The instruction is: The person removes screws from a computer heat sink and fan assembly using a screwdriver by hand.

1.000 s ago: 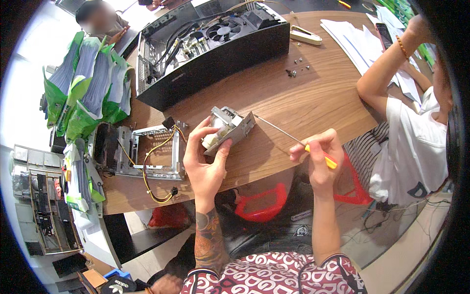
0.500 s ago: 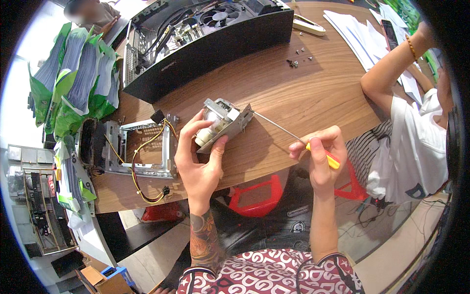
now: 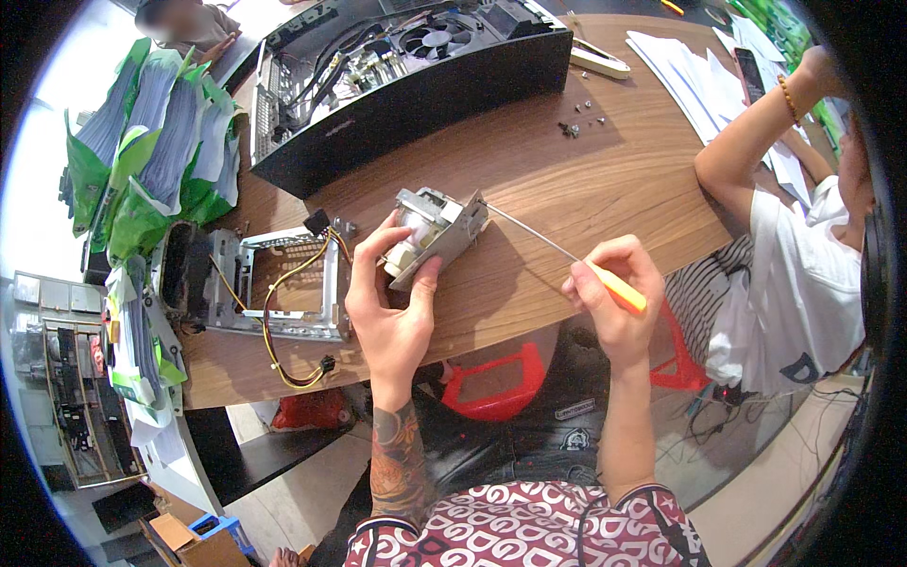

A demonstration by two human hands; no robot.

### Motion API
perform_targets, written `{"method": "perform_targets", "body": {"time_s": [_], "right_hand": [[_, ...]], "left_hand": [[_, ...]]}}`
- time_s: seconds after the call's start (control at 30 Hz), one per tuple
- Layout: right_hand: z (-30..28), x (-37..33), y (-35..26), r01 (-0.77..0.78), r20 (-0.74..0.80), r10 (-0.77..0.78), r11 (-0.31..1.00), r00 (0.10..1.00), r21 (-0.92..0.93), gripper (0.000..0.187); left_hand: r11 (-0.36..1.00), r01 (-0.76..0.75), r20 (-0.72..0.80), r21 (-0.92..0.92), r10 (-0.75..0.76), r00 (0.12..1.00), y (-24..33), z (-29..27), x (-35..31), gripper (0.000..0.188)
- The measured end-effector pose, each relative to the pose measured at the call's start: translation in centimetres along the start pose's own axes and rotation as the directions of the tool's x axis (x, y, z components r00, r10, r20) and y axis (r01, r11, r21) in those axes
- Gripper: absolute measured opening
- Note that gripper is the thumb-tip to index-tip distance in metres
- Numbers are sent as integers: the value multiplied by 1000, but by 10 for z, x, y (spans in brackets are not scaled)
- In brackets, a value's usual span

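My left hand (image 3: 389, 317) grips a small metal-framed device (image 3: 436, 231) with white parts and a flat metal plate, tilted above the table. The thumb presses the plate's lower edge while the fingers curl round the far side. In my right hand (image 3: 619, 302) is a screwdriver (image 3: 535, 232) with a yellow handle and a long thin shaft. Its tip meets the plate's upper right corner; whether it sits in a screw is too small to tell. Left of my left hand lies an open metal bracket (image 3: 283, 283) with a bundle of yellow and black wires (image 3: 267, 317) across it.
A black computer case (image 3: 416, 113), its inside exposed, stands at the back. Several loose screws (image 3: 572, 128) lie right of it, near a pale tool (image 3: 600, 60). Green-wrapped paper stacks (image 3: 156, 142) line the left. A person in a white shirt (image 3: 794, 274) leans on the table's right, near papers (image 3: 675, 80).
My right hand has turned and its grip on the screwdriver handle has shifted. The device stays in my left hand. The whole view has moved slightly.
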State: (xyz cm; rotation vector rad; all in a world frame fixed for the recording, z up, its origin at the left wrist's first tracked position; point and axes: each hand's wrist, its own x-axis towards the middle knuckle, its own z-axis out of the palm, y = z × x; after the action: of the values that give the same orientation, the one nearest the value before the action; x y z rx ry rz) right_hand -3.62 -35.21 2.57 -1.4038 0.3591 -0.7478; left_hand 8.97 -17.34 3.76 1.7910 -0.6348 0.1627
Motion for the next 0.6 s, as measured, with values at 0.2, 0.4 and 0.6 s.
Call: {"method": "perform_targets", "body": {"time_s": [0.2,0.4,0.6], "right_hand": [[-10,7,5,79,51,-81,996,995,30,18],[-9,5,4,39,81,-51,989,995,142,21],[-8,2,1,40,22,-45,982,999,184,20]], "left_hand": [[1000,4,-6,-27,-4,1000,0,2,0,39],[1000,6,-31,29,-5,1000,2,1,0,36],[994,-72,-89,78,79,993,-1,2,0,32]]}}
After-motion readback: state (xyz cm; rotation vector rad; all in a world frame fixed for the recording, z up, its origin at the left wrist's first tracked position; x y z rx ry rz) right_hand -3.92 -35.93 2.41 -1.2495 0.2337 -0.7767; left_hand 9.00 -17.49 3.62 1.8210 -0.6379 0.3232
